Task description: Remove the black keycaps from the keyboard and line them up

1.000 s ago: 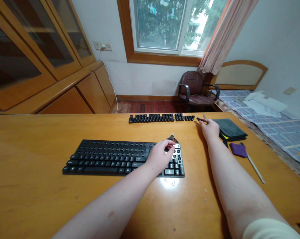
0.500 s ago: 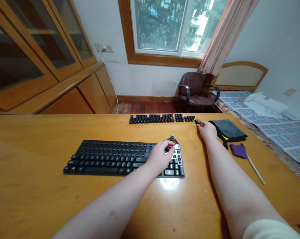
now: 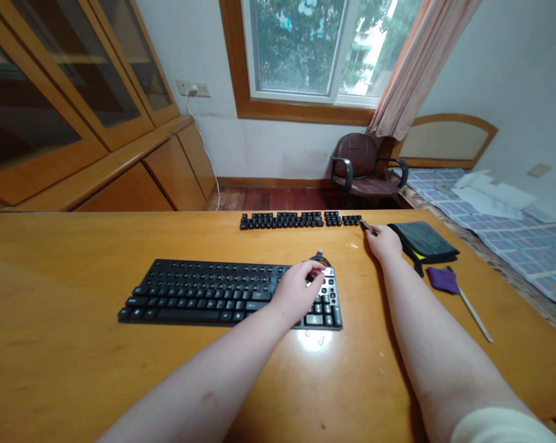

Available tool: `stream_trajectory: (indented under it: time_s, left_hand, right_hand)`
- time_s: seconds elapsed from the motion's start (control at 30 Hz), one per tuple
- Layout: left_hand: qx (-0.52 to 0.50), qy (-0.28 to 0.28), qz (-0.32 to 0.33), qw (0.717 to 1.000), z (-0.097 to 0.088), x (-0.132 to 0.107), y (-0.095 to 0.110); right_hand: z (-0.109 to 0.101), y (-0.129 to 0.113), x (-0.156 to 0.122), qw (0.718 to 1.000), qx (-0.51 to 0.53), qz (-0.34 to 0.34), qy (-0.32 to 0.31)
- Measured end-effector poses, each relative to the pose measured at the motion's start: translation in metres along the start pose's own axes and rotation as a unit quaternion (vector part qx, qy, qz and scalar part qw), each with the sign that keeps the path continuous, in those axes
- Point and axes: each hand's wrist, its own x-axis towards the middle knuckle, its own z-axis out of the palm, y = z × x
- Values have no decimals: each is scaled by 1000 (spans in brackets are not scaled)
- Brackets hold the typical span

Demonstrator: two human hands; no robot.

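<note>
A black keyboard (image 3: pixel 204 292) lies on the wooden desk (image 3: pixel 51 307). My left hand (image 3: pixel 296 289) rests on the keyboard's right end, fingers curled at the top edge beside a coiled cable (image 3: pixel 321 257). My right hand (image 3: pixel 385 241) reaches to the far side of the desk, fingers closed on a small dark tool (image 3: pixel 366 226). That tool sits at the right end of a row of loose black keycaps (image 3: pixel 301 219). A folded dark cloth (image 3: pixel 423 240) lies just right of my right hand.
A purple cloth (image 3: pixel 441 278) and a thin pale stick (image 3: pixel 474 314) lie at the desk's right. Beyond the desk stand a brown armchair (image 3: pixel 363 163), wooden cabinets (image 3: pixel 75 111) at the left, a window, and a bed (image 3: pixel 513 227) at the right.
My right hand has moved a little left and lowered the small tool toward the end of the keycap row. My left hand has stayed on the keyboard.
</note>
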Motion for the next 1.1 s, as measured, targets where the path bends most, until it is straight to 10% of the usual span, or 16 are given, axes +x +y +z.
stream_trajectory:
  time_s: [1.1]
  left_hand:
    - [8, -2, 4, 1000, -1, 1, 3]
  right_hand:
    - [2, 5, 2, 999, 30, -10, 13]
